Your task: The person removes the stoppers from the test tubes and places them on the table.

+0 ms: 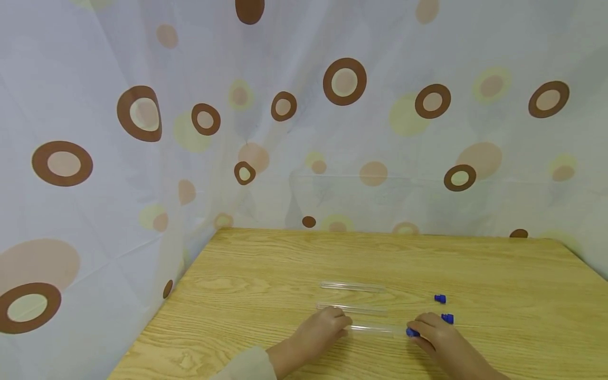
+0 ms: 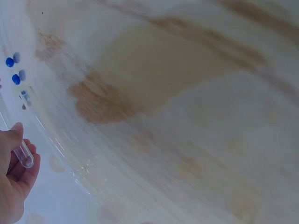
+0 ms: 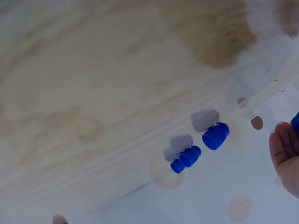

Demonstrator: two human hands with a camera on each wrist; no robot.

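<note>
My left hand (image 1: pixel 319 332) grips a clear test tube (image 1: pixel 371 330) near its left end, with the tube pointing right toward the other hand. In the left wrist view, the tube's rounded end (image 2: pixel 28 161) sticks out between the thumb and curled fingers. My right hand (image 1: pixel 442 340) pinches a blue cap (image 1: pixel 412 332) at the fingertips, just beyond the tube's right end. A small gap shows between cap and tube in the head view. Two more blue caps, one farther back (image 1: pixel 440 298) and one nearer (image 1: pixel 447 318), lie just behind the right hand.
Two other clear test tubes, a far one (image 1: pixel 352 286) and a middle one (image 1: pixel 356 309), lie roughly parallel behind the held tube. The wooden table (image 1: pixel 266 264) meets a dotted curtain (image 1: pixel 304 195) at its back and left edges.
</note>
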